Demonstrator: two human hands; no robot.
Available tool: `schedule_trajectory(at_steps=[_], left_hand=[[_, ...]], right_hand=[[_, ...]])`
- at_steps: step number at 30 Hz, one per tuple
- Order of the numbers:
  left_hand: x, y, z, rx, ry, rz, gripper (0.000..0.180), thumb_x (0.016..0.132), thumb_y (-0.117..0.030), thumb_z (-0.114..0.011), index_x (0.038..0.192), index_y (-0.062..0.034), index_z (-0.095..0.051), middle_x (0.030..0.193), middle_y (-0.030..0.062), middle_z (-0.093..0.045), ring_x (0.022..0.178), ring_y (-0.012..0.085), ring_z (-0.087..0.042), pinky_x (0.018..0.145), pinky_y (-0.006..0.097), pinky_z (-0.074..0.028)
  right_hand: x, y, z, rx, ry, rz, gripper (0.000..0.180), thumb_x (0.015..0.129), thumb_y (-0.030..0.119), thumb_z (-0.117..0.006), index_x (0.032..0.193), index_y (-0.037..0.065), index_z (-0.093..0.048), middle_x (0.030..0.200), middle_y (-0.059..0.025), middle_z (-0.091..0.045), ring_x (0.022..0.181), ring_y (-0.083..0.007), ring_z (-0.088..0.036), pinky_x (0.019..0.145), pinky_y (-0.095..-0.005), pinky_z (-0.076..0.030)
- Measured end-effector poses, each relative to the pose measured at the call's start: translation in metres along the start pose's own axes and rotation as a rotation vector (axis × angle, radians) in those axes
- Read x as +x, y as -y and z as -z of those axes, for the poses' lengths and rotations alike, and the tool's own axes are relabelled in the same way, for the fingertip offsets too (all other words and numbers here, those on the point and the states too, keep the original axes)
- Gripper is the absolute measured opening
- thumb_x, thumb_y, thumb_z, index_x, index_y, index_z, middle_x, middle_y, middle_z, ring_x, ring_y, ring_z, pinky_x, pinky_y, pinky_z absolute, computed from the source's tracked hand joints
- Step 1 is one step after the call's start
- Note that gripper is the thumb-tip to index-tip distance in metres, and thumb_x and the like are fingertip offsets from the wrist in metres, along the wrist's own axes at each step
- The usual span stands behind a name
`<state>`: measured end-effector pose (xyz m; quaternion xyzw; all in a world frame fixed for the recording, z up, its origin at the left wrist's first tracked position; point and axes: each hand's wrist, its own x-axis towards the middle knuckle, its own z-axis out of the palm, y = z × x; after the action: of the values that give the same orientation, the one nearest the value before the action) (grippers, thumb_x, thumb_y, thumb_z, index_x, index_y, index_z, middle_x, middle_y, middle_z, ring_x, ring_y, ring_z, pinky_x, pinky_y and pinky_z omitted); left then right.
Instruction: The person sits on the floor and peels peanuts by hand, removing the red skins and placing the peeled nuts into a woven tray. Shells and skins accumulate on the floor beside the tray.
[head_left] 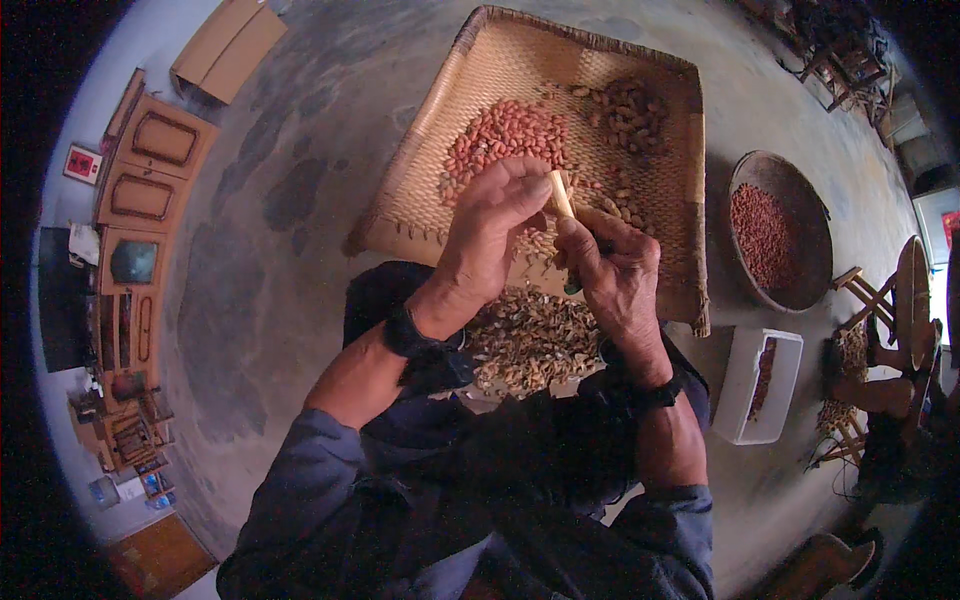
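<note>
My right hand (615, 265) is wrapped round a pale strip of wood or bamboo (562, 195), its end pointing up and away from me. A bit of green shows under that hand. My left hand (497, 215) is closed, with thumb and fingers curled together beside the strip's tip; whatever they pinch is hidden. Both hands hover over the near part of a woven tray (430, 140). On the tray lie a heap of shelled reddish peanuts (510, 130) and a darker pile of unshelled peanuts (630, 115). Broken peanut shells (530, 345) are heaped below my hands, between my legs.
Right of the tray stand a round basket (815, 225) of reddish peanuts and a white box (735, 400) with more inside. Another person (900, 400) sits at the far right by wooden stools. Wooden cabinets (150, 190) and a cardboard box (228, 50) line the left wall.
</note>
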<state>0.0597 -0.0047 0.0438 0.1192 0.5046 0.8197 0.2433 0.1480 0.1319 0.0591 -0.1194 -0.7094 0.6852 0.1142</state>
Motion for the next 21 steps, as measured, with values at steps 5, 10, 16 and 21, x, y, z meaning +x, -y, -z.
schedule_trajectory(at_steps=[5,10,16,21], left_hand=[[0.002,-0.002,0.001,-0.177,0.068,0.072,0.030,0.103,-0.026,-0.058,0.120,-0.0026,-0.063,0.108,0.0110,-0.070,0.106,0.0215,-0.066,0.097,0.035,-0.050],[0.008,0.005,0.005,-0.238,0.057,0.050,0.027,0.104,-0.026,-0.056,0.116,-0.0033,-0.063,0.105,0.0105,-0.069,0.100,0.0224,-0.068,0.088,0.034,-0.055],[0.009,0.002,-0.001,-0.105,-0.027,0.068,0.026,0.105,-0.031,-0.055,0.102,-0.0062,-0.059,0.091,0.0075,-0.066,0.066,0.0125,-0.060,0.051,0.027,-0.047],[0.016,0.008,0.008,-0.087,-0.027,0.137,0.024,0.105,-0.029,-0.055,0.097,-0.0070,-0.059,0.085,0.0056,-0.065,0.062,0.0117,-0.059,0.051,0.026,-0.047]], right_hand=[[0.001,-0.001,-0.010,0.042,0.008,0.040,0.029,0.100,0.021,-0.068,0.110,-0.006,-0.073,0.076,-0.0040,-0.068,0.068,-0.0083,-0.062,0.061,-0.0256,-0.050],[0.003,-0.006,-0.016,0.003,0.017,0.023,0.030,0.101,0.020,-0.065,0.114,-0.006,-0.072,0.075,-0.0041,-0.068,0.067,-0.0087,-0.062,0.060,-0.0260,-0.050],[0.007,-0.022,-0.029,-0.037,-0.026,0.077,0.031,0.101,0.019,-0.063,0.116,-0.007,-0.071,0.077,-0.0040,-0.069,0.068,-0.0082,-0.061,0.061,-0.0257,-0.051],[0.011,-0.031,-0.031,-0.136,-0.050,0.143,0.032,0.101,0.020,-0.063,0.117,-0.007,-0.071,0.080,-0.0035,-0.070,0.072,-0.0076,-0.061,0.064,-0.0252,-0.051]])
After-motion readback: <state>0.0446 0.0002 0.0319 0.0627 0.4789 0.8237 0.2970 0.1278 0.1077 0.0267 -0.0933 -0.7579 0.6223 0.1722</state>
